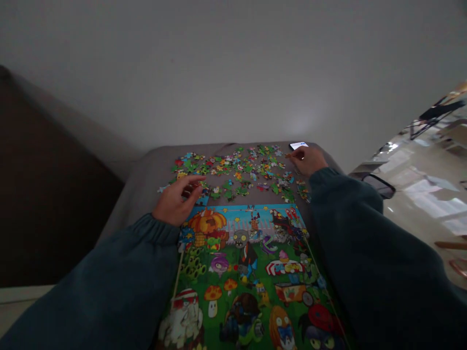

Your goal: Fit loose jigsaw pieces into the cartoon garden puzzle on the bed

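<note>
Many loose jigsaw puzzle pieces [239, 167] lie scattered over a cloth-covered surface, mostly green with some red, yellow and blue. My right hand [307, 160] is at the far right of the spread, thumb and fingertips pinched on a small brownish puzzle piece [288, 156]. At the left side of the pieces hovers my left hand [178, 199], its fingers curved and thumb apart, with nothing visible between them. Nearer to me lies a colourful cartoon picture sheet [241, 287] with zombies, mushrooms and a pumpkin. A few blue pieces [203, 199] show beside my left fingers, at the sheet's top edge.
A phone [298, 145] with a lit screen rests at the far right corner, just behind my right hand. The grey cloth [140, 182] drapes over the surface's left edge. A pale wall [233, 73] rises behind, and a shiny reflective area [426, 189] is at right.
</note>
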Demonstrator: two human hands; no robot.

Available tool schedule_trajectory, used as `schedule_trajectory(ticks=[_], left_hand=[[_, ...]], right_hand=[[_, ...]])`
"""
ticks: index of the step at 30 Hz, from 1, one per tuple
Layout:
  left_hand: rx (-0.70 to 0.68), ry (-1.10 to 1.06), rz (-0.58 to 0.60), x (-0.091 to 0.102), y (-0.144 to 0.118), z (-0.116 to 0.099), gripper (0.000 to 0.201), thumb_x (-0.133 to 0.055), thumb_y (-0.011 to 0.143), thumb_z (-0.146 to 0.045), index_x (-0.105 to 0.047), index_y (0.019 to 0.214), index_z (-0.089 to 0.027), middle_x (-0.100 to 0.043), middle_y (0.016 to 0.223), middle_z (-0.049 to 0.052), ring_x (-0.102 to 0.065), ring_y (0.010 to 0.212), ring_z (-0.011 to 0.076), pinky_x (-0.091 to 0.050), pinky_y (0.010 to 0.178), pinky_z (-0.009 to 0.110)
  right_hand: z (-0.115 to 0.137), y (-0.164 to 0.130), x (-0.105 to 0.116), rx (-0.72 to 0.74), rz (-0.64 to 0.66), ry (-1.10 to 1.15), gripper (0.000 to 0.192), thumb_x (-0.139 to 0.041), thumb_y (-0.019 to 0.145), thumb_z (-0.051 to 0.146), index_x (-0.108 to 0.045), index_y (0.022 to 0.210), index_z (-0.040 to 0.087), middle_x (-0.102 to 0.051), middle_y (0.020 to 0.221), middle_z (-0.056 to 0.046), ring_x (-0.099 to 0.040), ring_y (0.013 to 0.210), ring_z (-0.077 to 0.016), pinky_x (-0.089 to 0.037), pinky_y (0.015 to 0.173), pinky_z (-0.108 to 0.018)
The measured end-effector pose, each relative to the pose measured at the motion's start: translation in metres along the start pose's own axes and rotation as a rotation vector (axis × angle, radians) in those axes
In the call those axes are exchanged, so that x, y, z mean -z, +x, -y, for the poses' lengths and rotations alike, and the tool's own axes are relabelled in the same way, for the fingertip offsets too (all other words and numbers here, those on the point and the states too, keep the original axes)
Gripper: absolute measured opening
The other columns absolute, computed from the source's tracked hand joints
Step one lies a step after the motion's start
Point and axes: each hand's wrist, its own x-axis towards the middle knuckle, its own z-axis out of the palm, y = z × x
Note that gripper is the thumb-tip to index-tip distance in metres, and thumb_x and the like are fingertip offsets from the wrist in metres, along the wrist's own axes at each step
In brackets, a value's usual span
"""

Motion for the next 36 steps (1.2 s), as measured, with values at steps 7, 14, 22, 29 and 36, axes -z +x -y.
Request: schedule_trajectory(ticks=[7,14,22,29,36], left_hand=[[-0.064,0.062,0.014,0.0,0.001,0.009,0.035,-0.05,0.092,-0.037,-0.068,0.115,-0.017,-0.072,0.101,0.008,-0.065,0.08,0.0184,-0.054,0.074,0.032],[-0.134,0.137,0.034,-0.003,0.0,0.01,0.03,-0.048,0.092,-0.029,-0.069,0.109,-0.017,-0.071,0.104,0.008,-0.065,0.08,0.0178,-0.053,0.072,0.032],[-0.171,0.145,0.025,-0.006,0.0,0.015,0.026,-0.049,0.093,-0.026,-0.068,0.109,-0.019,-0.071,0.102,0.006,-0.065,0.085,0.0174,-0.054,0.074,0.03],[-0.197,0.139,0.024,-0.007,-0.002,0.015,0.023,-0.05,0.093,-0.023,-0.068,0.107,-0.019,-0.071,0.096,0.005,-0.065,0.083,0.0171,-0.053,0.072,0.029],[-0.197,0.149,0.035,-0.007,-0.004,0.015,0.021,-0.051,0.093,-0.02,-0.067,0.107,-0.019,-0.071,0.099,0.006,-0.066,0.086,0.0173,-0.054,0.073,0.03]], right_hand=[[0.118,-0.12,0.02,0.568,0.353,0.6,0.016,-0.06,0.093,0.031,-0.074,0.094,0.024,-0.075,0.093,-0.004,-0.069,0.084,-0.0179,-0.058,0.079,-0.035],[0.176,-0.149,-0.03,0.595,0.632,0.553,0.016,-0.066,0.09,0.017,-0.076,0.102,0.019,-0.077,0.089,-0.004,-0.068,0.077,-0.0149,-0.051,0.072,-0.029],[0.177,-0.154,-0.046,0.62,0.596,0.455,0.016,-0.067,0.089,0.015,-0.076,0.101,0.018,-0.072,0.084,-0.003,-0.062,0.082,-0.0159,-0.047,0.077,-0.029],[0.175,-0.164,-0.05,0.631,0.484,0.374,0.009,-0.067,0.09,0.021,-0.074,0.094,0.016,-0.067,0.098,-0.006,-0.061,0.093,-0.0183,-0.047,0.084,-0.031],[0.178,-0.171,-0.035,0.787,0.515,0.073,0.022,-0.056,0.098,0.024,-0.077,0.096,0.016,-0.069,0.103,-0.009,-0.062,0.103,-0.0242,-0.051,0.089,-0.038]])
